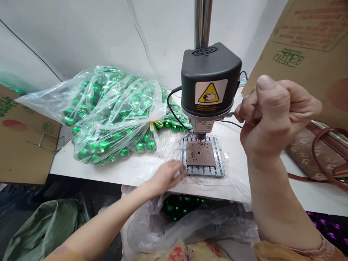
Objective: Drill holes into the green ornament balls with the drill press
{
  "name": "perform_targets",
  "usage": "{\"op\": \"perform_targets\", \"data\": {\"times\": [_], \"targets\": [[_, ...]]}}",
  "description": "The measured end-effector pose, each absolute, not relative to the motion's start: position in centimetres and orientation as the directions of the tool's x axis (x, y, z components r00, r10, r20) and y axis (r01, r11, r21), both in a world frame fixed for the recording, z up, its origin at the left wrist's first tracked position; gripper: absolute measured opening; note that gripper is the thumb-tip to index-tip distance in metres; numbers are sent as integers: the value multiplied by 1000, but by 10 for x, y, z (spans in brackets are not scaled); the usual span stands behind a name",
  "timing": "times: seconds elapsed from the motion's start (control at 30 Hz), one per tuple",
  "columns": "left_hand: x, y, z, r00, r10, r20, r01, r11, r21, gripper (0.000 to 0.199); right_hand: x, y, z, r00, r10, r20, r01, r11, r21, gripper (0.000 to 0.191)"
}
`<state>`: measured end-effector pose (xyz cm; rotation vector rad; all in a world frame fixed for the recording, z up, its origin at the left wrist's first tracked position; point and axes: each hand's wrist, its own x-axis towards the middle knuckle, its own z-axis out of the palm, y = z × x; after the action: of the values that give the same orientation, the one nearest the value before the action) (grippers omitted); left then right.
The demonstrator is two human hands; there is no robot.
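A black drill press (210, 78) stands on the white table, a warning sticker on its front. My right hand (277, 112) is closed in a fist around the drill press handle at the machine's right side. Under the drill's tip a brown square block (201, 159) with a small dark hole lies on the slotted metal base (220, 168), with dark shavings scattered over both. My left hand (170, 175) is at the base's front left corner, its fingers apart and slightly blurred, with nothing seen in it.
Clear bags of shiny green balls (116, 116) lie left on the table (108, 172). An open bag (146, 221) with green balls hangs at the front edge. Cardboard boxes stand left and right; a brown handbag (312, 156) lies at the right.
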<state>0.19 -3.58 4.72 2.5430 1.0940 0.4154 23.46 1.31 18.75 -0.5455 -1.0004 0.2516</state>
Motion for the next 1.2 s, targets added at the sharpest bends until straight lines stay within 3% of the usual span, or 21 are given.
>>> {"op": "perform_targets", "data": {"times": [0.07, 0.17, 0.23, 0.37, 0.47, 0.57, 0.67, 0.8, 0.97, 1.2], "targets": [[5, 10, 42, 445, 865, 233, 791, -502, 351, 15, 235, 14, 187, 524, 425, 738, 40, 854, -519, 41], [17, 78, 33, 197, 947, 255, 918, -269, 291, 25, 237, 15, 185, 516, 425, 744, 35, 857, -514, 41], [27, 111, 28, 134, 966, 223, 941, -194, 278, 32, 238, 16, 185, 509, 423, 750, 40, 858, -511, 42], [39, 141, 22, 143, 967, 211, 937, -201, 285, 39, 237, 15, 184, 508, 409, 758, 43, 867, -496, 43], [35, 140, 24, 71, 969, 236, 890, -168, 423, 43, 235, 13, 185, 506, 411, 758, 47, 864, -500, 43], [26, 121, 28, -28, 980, 195, 705, -119, 699, 37, 234, 11, 185, 505, 435, 745, 48, 848, -527, 43], [22, 88, 30, 48, 998, 31, 312, -45, 949, 42, 233, 12, 184, 514, 421, 748, 49, 856, -515, 45], [34, 49, 26, 209, 976, -51, -34, 59, 998, 58, 233, 13, 184, 541, 387, 746, 70, 864, -499, 43], [53, 37, 20, 226, 974, 27, -100, -4, 995, 57, 237, 15, 181, 492, 412, 767, 41, 869, -493, 44], [57, 37, 13, 264, 962, 68, 68, -89, 994, 56, 237, 11, 179, 471, 451, 758, 99, 827, -553, 46]]}}
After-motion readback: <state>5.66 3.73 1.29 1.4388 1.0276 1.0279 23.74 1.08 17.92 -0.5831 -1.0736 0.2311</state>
